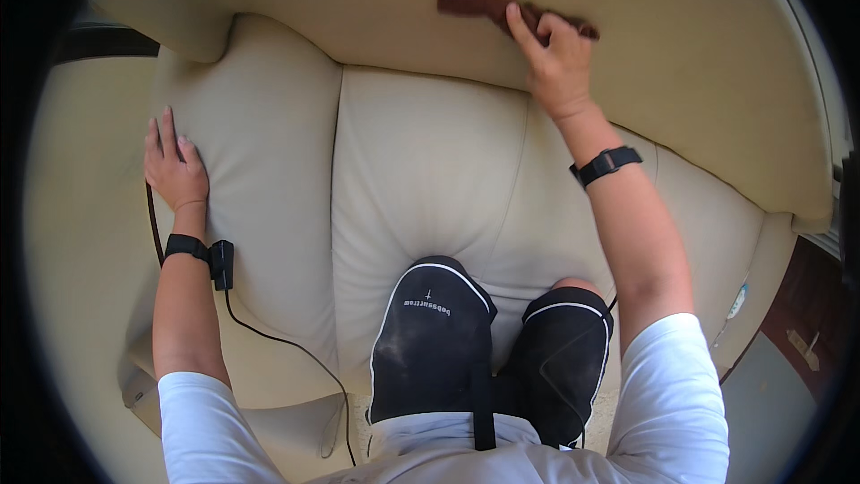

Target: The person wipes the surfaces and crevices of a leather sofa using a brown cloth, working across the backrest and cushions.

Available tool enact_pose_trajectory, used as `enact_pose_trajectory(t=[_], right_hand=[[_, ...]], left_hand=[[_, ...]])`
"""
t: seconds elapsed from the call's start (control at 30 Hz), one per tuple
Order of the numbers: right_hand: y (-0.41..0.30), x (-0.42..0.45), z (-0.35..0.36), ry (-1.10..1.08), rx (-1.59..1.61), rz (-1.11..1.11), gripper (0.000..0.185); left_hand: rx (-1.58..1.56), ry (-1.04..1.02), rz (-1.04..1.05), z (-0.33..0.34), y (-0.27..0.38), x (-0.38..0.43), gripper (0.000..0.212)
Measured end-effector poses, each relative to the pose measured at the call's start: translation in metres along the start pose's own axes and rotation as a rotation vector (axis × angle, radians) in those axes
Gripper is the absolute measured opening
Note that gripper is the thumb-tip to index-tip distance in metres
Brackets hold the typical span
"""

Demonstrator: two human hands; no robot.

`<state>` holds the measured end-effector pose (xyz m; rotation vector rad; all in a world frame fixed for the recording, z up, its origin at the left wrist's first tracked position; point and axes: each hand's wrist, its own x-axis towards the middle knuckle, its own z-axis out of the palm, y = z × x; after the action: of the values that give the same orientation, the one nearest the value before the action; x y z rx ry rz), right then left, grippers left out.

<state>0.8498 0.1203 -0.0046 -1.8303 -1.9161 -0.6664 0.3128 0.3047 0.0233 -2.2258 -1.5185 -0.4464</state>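
My right hand (563, 64) is closed around a crumpled dark brown cloth (480, 5), which lies against the beige backrest (685, 60) of a leather sofa. The cloth's left end reaches out past my fingers, and the part under my palm is hidden. Over at the left, my left hand (176, 165) rests with its fingers apart on the edge of the left seat cushion (269, 168) and holds nothing. Both my knees are on or against the middle seat cushion (423, 168).
A black cable (295, 344) runs from a small black box (222, 265) at my left wrist down towards my body. A small white and blue object (738, 301) lies on the sofa's right side. Beyond it are a dark red floor (806, 282) and a grey surface (766, 403).
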Motion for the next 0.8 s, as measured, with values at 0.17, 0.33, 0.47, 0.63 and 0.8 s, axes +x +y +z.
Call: enact_pose_trajectory(t=[0.17,0.33,0.47,0.63,0.8], right_hand=[[-0.014,-0.057,0.01,-0.397,0.116,-0.139,0.061],[-0.032,0.01,-0.042,-0.963,0.353,0.305,0.029],[0.034,0.035,-0.106,-0.299,0.206,-0.038,0.053],[0.092,0.113,-0.153,0.098,0.052,-0.062,0.074],[0.128,0.112,-0.109,0.232,-0.149,0.058,0.078]], left_hand=[[0.026,0.021,0.005,-0.005,0.003,0.001,0.055],[-0.053,-0.073,-0.005,-0.014,-0.014,-0.004,0.055],[-0.9,-0.073,-0.417,-0.029,-0.036,0.027,0.043],[-1.374,0.332,-1.085,-0.125,-0.07,0.014,0.029],[-1.279,-0.113,-0.951,-0.128,0.092,-0.1,0.008]])
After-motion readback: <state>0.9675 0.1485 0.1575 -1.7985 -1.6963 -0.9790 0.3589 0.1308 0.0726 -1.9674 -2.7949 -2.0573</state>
